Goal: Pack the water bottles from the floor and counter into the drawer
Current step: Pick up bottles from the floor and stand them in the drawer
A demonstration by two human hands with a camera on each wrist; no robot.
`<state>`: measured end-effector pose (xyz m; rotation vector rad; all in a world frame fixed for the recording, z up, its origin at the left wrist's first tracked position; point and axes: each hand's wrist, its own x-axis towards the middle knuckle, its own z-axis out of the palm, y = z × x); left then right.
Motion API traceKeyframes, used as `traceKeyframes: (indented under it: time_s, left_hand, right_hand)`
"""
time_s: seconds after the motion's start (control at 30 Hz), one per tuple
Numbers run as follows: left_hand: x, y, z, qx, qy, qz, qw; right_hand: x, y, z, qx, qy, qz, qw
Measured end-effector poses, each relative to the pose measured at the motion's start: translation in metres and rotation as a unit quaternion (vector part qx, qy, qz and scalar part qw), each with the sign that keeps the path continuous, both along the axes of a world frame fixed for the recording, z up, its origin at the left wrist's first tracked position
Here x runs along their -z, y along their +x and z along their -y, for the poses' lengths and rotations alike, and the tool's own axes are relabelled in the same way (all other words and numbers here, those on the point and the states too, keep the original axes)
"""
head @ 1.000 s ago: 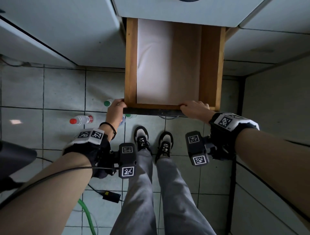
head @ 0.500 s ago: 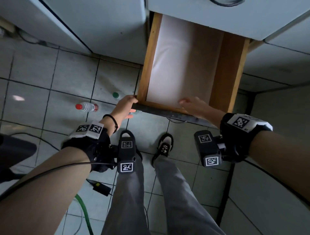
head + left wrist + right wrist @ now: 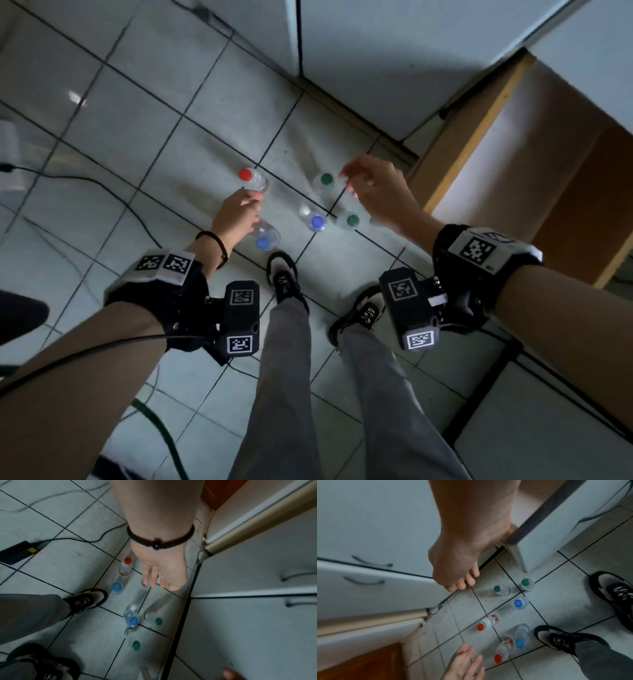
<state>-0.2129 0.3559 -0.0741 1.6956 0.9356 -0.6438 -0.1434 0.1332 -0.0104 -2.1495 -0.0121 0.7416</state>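
Several clear water bottles stand on the tiled floor in front of my shoes: a red-capped one (image 3: pixel 245 174), two green-capped ones (image 3: pixel 327 179) (image 3: pixel 352 220) and two blue-capped ones (image 3: pixel 317 222) (image 3: pixel 263 242). The right wrist view shows a second red-capped bottle (image 3: pixel 498 658) next to my left hand. My left hand (image 3: pixel 251 205) hovers over the red and blue bottles with straight fingers, holding nothing. Beside the far green bottle, my right hand (image 3: pixel 349 181) has relaxed, empty fingers. At the right, the wooden drawer (image 3: pixel 455 144) is pulled out with a pale liner inside.
White cabinet fronts (image 3: pixel 368 527) with metal handles run along the floor's far side. Black cables (image 3: pixel 102 185) and a power adapter (image 3: pixel 17 553) lie on the tiles to the left, and a green hose (image 3: pixel 161 431) lies near my left arm. My shoes (image 3: pixel 282 277) stand just behind the bottles.
Both hands have let go of the drawer's front edge and dropped left toward the bottles on the floor. My view has swung from the drawer to the floor.
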Motion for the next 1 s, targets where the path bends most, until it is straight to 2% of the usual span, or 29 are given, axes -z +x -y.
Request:
traceKeyframes:
  time_s: [0.13, 0.27, 0.4, 0.47, 0.57, 0.67, 0.87, 0.93, 1.0]
  left_hand:
    - [0.021, -0.019, -0.054, 0.043, 0.036, -0.009, 0.998]
    - [0.047, -0.037, -0.091, 0.081, 0.076, -0.019, 0.994]
    - [0.086, -0.048, -0.115, 0.087, 0.076, -0.023, 0.993]
    - [0.109, -0.051, -0.121, 0.063, 0.078, -0.013, 0.995]
    - [0.143, -0.052, -0.128, 0.039, 0.071, 0.039, 0.996]
    - [0.175, -0.051, -0.134, 0.051, 0.067, 0.067, 0.994]
    - [0.227, -0.045, -0.134, 0.114, 0.106, -0.013, 0.988]
    - [0.239, -0.046, -0.134, 0.148, 0.135, -0.028, 0.979]
    - [0.248, -0.047, -0.136, 0.143, 0.162, -0.037, 0.976]
  right_hand:
    - [0.038, -0.008, -0.039, -0.108, -0.051, -0.122, 0.985]
    - [0.078, -0.018, -0.068, -0.164, -0.124, -0.216, 0.955]
    - [0.120, -0.028, -0.100, -0.184, -0.147, -0.237, 0.943]
    - [0.150, -0.035, -0.116, -0.188, -0.151, -0.248, 0.938]
    - [0.191, -0.045, -0.138, -0.194, -0.148, -0.274, 0.930]
    - [0.224, -0.054, -0.158, -0.221, -0.137, -0.299, 0.918]
    - [0.276, -0.069, -0.174, -0.257, -0.146, -0.362, 0.884]
    - [0.287, -0.070, -0.177, -0.267, -0.147, -0.361, 0.881]
    - [0.295, -0.070, -0.179, -0.272, -0.146, -0.350, 0.884]
